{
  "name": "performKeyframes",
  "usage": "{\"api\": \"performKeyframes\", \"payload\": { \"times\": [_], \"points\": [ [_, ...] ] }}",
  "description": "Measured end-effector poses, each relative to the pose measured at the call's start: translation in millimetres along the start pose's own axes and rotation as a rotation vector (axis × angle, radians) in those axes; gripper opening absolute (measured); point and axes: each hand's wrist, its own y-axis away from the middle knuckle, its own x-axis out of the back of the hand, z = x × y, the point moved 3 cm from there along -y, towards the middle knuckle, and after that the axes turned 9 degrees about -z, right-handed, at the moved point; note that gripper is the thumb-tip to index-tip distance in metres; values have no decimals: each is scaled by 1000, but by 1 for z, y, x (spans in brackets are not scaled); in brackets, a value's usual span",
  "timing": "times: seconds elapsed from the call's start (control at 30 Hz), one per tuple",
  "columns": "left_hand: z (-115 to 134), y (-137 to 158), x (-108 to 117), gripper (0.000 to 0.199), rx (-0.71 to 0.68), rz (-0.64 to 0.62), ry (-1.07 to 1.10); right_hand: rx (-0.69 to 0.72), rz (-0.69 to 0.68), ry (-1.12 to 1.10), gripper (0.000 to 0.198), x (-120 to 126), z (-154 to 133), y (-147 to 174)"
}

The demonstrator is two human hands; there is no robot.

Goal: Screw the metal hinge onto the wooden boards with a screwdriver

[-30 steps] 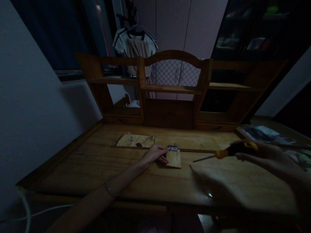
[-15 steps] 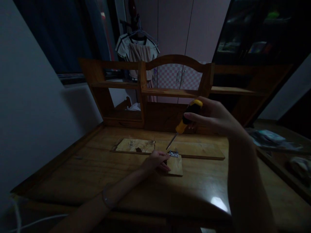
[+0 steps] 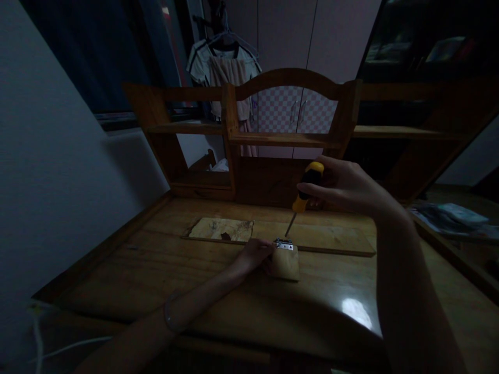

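My right hand point(image 3: 339, 184) is wrapped around the yellow and black handle of a screwdriver point(image 3: 298, 203). The screwdriver points down and to the left, its tip just above a small metal hinge point(image 3: 284, 244). That hinge lies at the far edge of a small square wooden board point(image 3: 286, 265), against a long wooden plank point(image 3: 327, 239). With its fingers closed on the small board's left edge, my left hand point(image 3: 255, 255) stays close beside the hinge. Some of its fingertips are hidden at the board.
All this lies on a glossy wooden desk point(image 3: 156, 275). A wooden shelf unit point(image 3: 288, 139) rises along the back. Plastic-wrapped items point(image 3: 452, 217) sit at the right, and a white cable point(image 3: 74, 345) runs at the lower left. The room is dim.
The screwdriver has become more upright, and its tip has shifted right to above the hinge. My left hand still holds the board's edge. The view has tilted slightly downward.
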Motion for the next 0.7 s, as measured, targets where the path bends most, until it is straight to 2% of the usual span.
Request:
{"api": "performKeyframes", "payload": {
  "times": [0.13,0.37,0.53,0.7],
  "points": [
    [1,3,0,34,-6,-11,-4,-4,-42,39,35,-8,-2,-5],
    [-3,0,3,34,3,-44,-11,5,-82,-40,37,-10,-8,-2],
    [-6,-3,6,31,68,-24,-3,28,-71,62,36,-10,-17,0],
    [-5,-4,7,28,49,-37,-33,38,-80,93,35,-14,-22,-1]
  ]
}}
